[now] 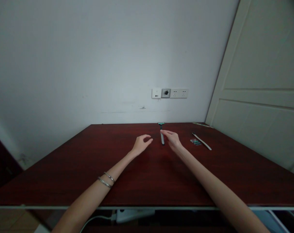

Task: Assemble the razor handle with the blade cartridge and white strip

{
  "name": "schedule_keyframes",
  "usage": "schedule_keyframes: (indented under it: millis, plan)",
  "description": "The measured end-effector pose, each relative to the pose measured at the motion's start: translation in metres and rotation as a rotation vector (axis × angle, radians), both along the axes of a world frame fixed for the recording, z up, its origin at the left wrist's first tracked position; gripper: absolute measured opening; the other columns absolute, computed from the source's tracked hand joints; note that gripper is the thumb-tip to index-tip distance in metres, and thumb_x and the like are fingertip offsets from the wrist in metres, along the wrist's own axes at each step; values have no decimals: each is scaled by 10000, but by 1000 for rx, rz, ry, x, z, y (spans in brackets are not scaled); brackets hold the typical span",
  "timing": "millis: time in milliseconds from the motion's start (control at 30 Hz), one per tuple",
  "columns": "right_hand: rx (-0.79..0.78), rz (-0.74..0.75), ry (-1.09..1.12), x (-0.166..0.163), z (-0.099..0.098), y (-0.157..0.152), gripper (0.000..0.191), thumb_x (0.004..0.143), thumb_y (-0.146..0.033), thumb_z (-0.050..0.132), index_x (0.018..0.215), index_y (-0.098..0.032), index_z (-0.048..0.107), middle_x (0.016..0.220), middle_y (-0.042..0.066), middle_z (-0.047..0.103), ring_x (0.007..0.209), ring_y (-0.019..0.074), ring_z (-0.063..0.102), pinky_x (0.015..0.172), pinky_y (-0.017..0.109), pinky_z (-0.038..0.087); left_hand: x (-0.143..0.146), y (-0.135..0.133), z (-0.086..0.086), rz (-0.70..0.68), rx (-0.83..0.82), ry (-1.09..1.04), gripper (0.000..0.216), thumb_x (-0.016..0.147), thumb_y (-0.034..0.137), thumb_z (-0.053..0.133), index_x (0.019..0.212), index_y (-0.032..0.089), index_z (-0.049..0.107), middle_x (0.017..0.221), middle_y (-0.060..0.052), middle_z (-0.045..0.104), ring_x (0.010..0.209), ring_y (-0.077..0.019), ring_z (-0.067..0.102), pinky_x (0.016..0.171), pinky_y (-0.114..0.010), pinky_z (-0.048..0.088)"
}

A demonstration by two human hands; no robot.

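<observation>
Both bare arms reach forward over a dark red-brown bench (pixel 64 168). The right hand (pixel 172 139) is at a razor (pixel 162 134) that lies near the far edge, its green head toward the wall; the fingers (pixel 166 132) are bent over the razor's handle, and whether they touch it is too small to tell. The left hand (pixel 141 144) hovers just beside, loosely curled and holding nothing, with two thin bracelets (pixel 106 179) on its forearm. Right of the right hand lie a small teal packet (pixel 195 141) and a slim white stick (pixel 201 141). A row of wall sockets (pixel 170 93) sits above the bench, and a pale door (pixel 261 84) stands to the right.
</observation>
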State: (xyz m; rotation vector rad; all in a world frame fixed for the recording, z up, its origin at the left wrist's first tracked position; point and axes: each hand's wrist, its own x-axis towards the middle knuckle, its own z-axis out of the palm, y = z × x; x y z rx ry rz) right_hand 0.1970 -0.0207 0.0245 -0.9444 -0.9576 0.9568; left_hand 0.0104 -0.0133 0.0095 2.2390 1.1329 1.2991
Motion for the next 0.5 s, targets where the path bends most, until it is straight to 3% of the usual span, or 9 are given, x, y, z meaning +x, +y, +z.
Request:
schedule_keyframes:
  millis: [133, 500]
  plan:
    - [12, 58, 60, -25, -4, -15, 236, 513, -309, 757, 673, -143, 706, 751, 60, 686, 718, 156, 593, 661, 259, 441, 12, -18, 5, 17, -43, 33, 303, 742, 426, 571, 835, 160, 683, 846, -57, 693, 765, -164, 629, 731, -251, 467]
    - [-7, 39, 39, -54, -13, -34, 262, 545, -341, 719, 710, -137, 704, 676, 50, 669, 587, 142, 555, 470, 234, 360, 21, -31, 0, 38, -66, 83, 271, 744, 358, 547, 674, 135, 685, 665, -46, 677, 626, -156, 609, 588, -220, 411]
